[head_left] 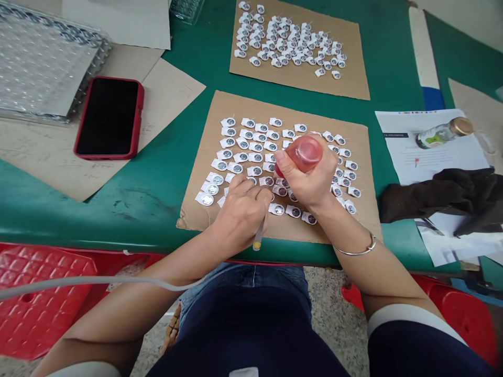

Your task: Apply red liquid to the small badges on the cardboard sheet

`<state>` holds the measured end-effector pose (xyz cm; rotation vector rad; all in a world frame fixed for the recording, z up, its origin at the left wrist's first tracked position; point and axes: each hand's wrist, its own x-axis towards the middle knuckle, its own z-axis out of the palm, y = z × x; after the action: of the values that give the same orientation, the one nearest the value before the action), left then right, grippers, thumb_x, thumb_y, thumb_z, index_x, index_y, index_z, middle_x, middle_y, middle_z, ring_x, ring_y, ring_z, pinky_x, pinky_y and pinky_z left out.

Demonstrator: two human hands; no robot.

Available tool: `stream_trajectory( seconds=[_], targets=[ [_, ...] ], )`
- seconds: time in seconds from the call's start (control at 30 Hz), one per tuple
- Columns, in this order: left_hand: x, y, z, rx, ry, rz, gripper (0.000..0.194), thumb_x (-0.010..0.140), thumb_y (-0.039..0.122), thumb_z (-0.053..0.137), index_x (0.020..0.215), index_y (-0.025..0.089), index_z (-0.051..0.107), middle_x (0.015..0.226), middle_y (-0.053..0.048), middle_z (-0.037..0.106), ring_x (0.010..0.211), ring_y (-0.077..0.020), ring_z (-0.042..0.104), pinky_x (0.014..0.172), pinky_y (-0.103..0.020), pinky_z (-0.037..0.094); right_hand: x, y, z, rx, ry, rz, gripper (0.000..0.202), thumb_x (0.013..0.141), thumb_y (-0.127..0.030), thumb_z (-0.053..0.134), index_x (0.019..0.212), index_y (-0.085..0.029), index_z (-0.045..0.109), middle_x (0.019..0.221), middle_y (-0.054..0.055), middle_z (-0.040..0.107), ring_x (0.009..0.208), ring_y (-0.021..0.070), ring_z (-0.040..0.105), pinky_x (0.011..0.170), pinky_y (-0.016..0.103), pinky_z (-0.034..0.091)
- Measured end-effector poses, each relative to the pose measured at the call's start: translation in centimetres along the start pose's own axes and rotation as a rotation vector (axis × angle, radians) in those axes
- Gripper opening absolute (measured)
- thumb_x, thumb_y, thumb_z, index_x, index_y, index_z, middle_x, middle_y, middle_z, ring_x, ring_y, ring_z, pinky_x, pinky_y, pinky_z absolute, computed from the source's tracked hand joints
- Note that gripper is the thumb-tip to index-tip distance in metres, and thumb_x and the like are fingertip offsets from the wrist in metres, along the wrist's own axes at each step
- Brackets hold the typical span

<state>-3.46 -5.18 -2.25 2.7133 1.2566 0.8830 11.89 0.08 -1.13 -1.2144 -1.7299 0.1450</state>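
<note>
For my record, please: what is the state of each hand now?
Left hand: closed, holding a slim, pale, yellow-ended stick.
Right hand: closed, holding a translucent red plastic bottle.

Table [168,141]: green top, dark scuffs at left of frame. Directly on it: one cardboard [291,229] at centre; a second card [283,75] at upper centre, apart from the first; brown paper [165,94] at left; a clear plastic piece [186,9] at top; a printed page [401,146] at right; a dark cloth [408,199], mostly overlapping the page.
</note>
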Motion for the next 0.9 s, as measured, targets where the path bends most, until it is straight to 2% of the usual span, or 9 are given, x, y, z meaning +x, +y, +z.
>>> stream_trajectory(
  seconds=[0.27, 0.67, 0.9],
  targets=[
    [0.0, 0.0, 0.0, -0.008, -0.006, -0.006, 0.013, 0.068, 0.004, 0.047, 0.068, 0.015, 0.055, 0.06, -0.004, 0.059, 0.06, -0.0173, 0.048, 0.071, -0.035, 0.041, 0.0, 0.2, 0.1, -0.039, 0.045, -0.081, 0.027, 0.074, -0.044, 0.065, 0.078, -0.021, 0.051, 0.07, -0.001, 0.058, 0.062, 0.0137, 0.057, 0.06, 0.036, 0.052],
    [-0.2, -0.1, 0.3, -0.042, 0.005, -0.02, 0.013, 0.068, 0.004, 0.049, 0.071, 0.015, 0.055, 0.063, -0.004, 0.061, 0.061, -0.0173, 0.05, 0.073, -0.036, 0.042, 0.0, 0.1, -0.1, -0.064, 0.025, -0.057, 0.029, 0.076, -0.047, 0.063, 0.078, -0.021, 0.05, 0.072, 0.0, 0.059, 0.064, 0.0144, 0.058, 0.063, 0.038, 0.053],
    [-0.3, -1.0, 0.4, -0.171, 0.021, -0.096, 0.008, 0.079, 0.014, 0.05, 0.077, 0.017, 0.057, 0.066, -0.001, 0.064, 0.062, -0.0166, 0.055, 0.072, -0.035, 0.041, -0.2, 0.1, -0.2, -0.063, 0.037, -0.064, 0.028, 0.074, -0.045, 0.065, 0.078, -0.021, 0.051, 0.07, 0.0, 0.059, 0.062, 0.0138, 0.057, 0.059, 0.036, 0.052]
  ],
)
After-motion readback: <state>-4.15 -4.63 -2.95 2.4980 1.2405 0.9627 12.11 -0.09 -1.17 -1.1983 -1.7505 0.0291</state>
